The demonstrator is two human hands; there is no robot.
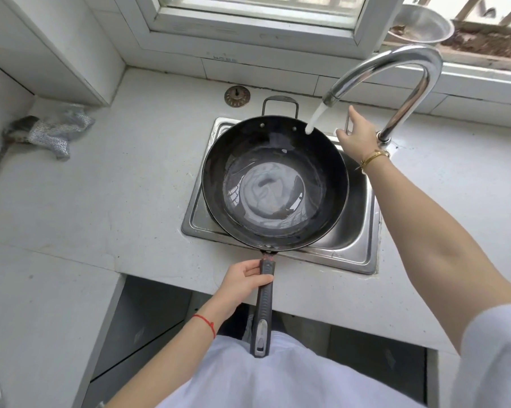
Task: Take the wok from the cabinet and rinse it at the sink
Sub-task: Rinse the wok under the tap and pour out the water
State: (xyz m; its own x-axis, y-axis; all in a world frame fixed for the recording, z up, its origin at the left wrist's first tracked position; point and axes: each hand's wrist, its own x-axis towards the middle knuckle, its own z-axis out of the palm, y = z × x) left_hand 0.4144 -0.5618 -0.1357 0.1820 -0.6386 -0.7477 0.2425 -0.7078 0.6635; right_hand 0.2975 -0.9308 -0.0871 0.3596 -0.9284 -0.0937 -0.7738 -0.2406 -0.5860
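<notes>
A black wok rests over the steel sink, with water pooled in its bottom. My left hand is wrapped around the wok's long black handle, close to the pan. A curved chrome faucet pours a white stream of water onto the wok's far right rim. My right hand is at the faucet's lever handle behind the wok, fingers on it.
A metal sink strainer lies on the white counter behind the sink. A grey mesh cloth sits at the left. A steel bowl stands on the window ledge. An open cabinet space lies below the counter.
</notes>
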